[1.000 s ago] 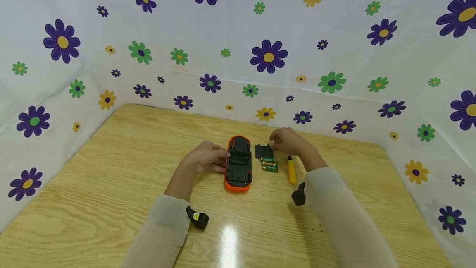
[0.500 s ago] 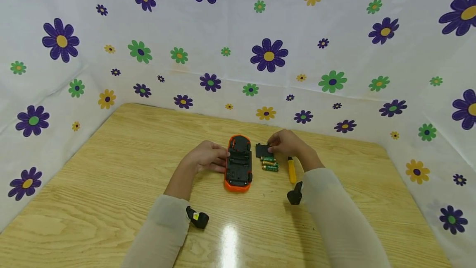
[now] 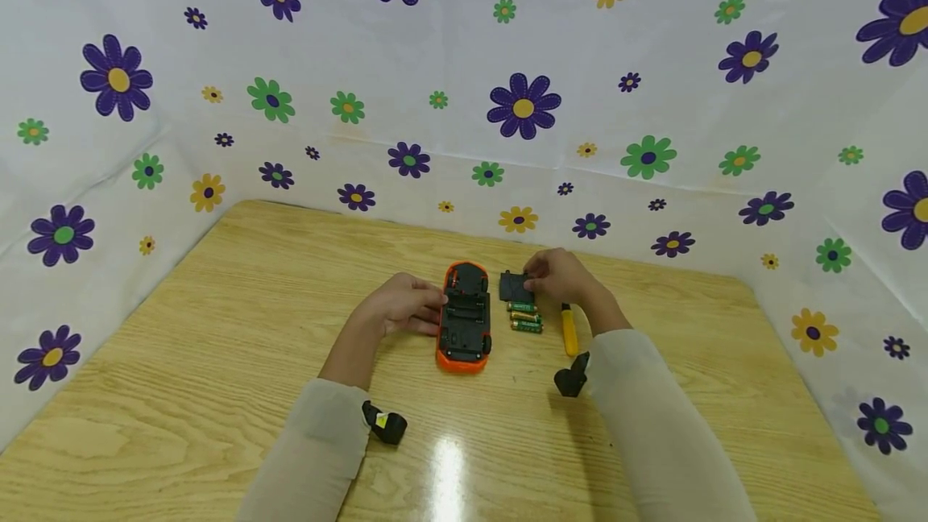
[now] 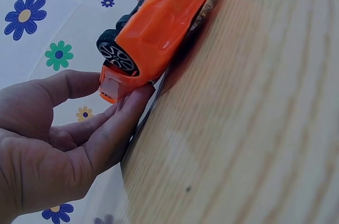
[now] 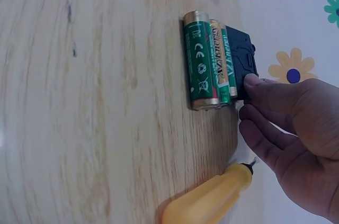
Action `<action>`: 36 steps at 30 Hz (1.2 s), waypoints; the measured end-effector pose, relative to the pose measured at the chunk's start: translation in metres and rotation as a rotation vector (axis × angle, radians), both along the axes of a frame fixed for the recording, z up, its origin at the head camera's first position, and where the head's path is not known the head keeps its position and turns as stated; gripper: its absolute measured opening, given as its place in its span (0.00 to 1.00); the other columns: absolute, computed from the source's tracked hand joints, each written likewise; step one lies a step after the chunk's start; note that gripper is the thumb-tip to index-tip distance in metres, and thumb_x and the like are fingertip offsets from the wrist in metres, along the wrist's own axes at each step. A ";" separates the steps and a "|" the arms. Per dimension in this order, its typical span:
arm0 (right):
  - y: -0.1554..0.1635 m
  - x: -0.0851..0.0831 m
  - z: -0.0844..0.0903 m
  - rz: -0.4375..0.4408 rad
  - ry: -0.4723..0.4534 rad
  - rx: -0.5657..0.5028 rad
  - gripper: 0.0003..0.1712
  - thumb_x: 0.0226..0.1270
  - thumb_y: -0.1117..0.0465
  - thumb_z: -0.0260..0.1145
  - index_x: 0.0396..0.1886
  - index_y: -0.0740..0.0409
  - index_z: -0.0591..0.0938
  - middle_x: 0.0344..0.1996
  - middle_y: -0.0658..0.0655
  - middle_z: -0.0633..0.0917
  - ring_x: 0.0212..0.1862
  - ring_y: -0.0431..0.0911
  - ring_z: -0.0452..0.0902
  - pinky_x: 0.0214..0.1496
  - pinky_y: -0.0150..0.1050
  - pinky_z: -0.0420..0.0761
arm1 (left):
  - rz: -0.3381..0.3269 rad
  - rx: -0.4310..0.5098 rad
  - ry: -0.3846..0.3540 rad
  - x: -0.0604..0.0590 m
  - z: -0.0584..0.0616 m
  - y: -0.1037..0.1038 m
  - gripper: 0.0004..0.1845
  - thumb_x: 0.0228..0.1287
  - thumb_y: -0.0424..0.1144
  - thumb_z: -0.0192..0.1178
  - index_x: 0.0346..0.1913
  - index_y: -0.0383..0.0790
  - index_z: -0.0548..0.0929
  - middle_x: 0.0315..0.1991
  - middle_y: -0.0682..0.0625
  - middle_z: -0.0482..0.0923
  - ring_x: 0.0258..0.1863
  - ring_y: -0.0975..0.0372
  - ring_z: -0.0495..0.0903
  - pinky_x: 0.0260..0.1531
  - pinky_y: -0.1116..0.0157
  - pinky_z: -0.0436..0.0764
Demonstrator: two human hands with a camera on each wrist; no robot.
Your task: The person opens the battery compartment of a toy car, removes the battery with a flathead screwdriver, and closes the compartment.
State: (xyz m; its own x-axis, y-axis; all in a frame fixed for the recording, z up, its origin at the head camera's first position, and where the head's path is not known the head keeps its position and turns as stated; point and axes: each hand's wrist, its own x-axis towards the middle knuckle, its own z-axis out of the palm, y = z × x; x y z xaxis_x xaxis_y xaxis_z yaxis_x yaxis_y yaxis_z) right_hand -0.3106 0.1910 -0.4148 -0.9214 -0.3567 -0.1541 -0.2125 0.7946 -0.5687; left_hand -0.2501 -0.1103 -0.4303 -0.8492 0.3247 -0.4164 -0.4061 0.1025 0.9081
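An orange toy car (image 3: 464, 316) lies upside down mid-table, its black underside up. My left hand (image 3: 433, 308) holds the car's left side; in the left wrist view thumb and fingers (image 4: 127, 110) close on the end of the car (image 4: 159, 28). My right hand (image 3: 533, 280) pinches the edge of a black battery cover (image 3: 515, 287) just right of the car. In the right wrist view a fingertip (image 5: 253, 81) lies on the cover (image 5: 242, 60). Three green-and-gold batteries (image 3: 525, 316) (image 5: 209, 60) lie side by side in front of it.
A yellow-handled screwdriver (image 3: 569, 333) (image 5: 209, 203) lies right of the batteries, by my right forearm. The wooden table (image 3: 217, 329) is walled on three sides by white cloth with flowers (image 3: 522, 107). Black wrist cameras (image 3: 384, 424) sit on both sleeves.
My right hand has moved left onto the black cover and taken hold of its edge, shifting it slightly. The left hand and the car have stayed put.
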 end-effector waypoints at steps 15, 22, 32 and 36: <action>0.010 0.013 0.010 -0.125 0.051 -0.200 0.13 0.77 0.70 0.60 0.57 0.67 0.81 0.50 0.67 0.83 0.47 0.57 0.86 0.50 0.47 0.89 | -0.005 0.000 0.009 0.001 0.000 0.000 0.21 0.74 0.32 0.59 0.65 0.26 0.77 0.48 0.34 0.84 0.40 0.52 0.87 0.44 0.55 0.90; 0.009 0.021 0.014 -0.135 0.090 -0.291 0.12 0.78 0.69 0.60 0.57 0.66 0.80 0.51 0.67 0.83 0.49 0.59 0.85 0.51 0.51 0.88 | -0.001 0.003 0.007 0.001 -0.001 0.000 0.21 0.74 0.32 0.59 0.65 0.26 0.76 0.49 0.34 0.84 0.41 0.52 0.87 0.44 0.55 0.90; 0.000 0.031 0.017 -0.133 0.131 -0.352 0.11 0.78 0.69 0.61 0.55 0.64 0.81 0.46 0.64 0.84 0.47 0.57 0.85 0.53 0.55 0.87 | 0.012 -0.002 0.001 0.001 0.000 -0.001 0.20 0.74 0.32 0.59 0.64 0.26 0.77 0.48 0.34 0.84 0.40 0.52 0.87 0.43 0.55 0.90; -0.002 0.036 0.018 -0.129 0.130 -0.366 0.11 0.77 0.69 0.61 0.54 0.63 0.81 0.45 0.62 0.84 0.44 0.55 0.86 0.53 0.55 0.87 | 0.005 0.003 0.001 0.001 0.001 -0.001 0.22 0.74 0.33 0.59 0.66 0.26 0.76 0.49 0.34 0.83 0.42 0.51 0.87 0.45 0.54 0.89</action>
State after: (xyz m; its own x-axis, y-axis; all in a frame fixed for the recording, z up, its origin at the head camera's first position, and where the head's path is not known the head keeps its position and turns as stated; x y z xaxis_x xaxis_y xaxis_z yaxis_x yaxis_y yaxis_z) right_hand -0.2746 0.1887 -0.3964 -0.9655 -0.2468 0.0826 -0.2135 0.5694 -0.7939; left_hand -0.2489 -0.1117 -0.4293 -0.8512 0.3215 -0.4149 -0.4059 0.0980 0.9086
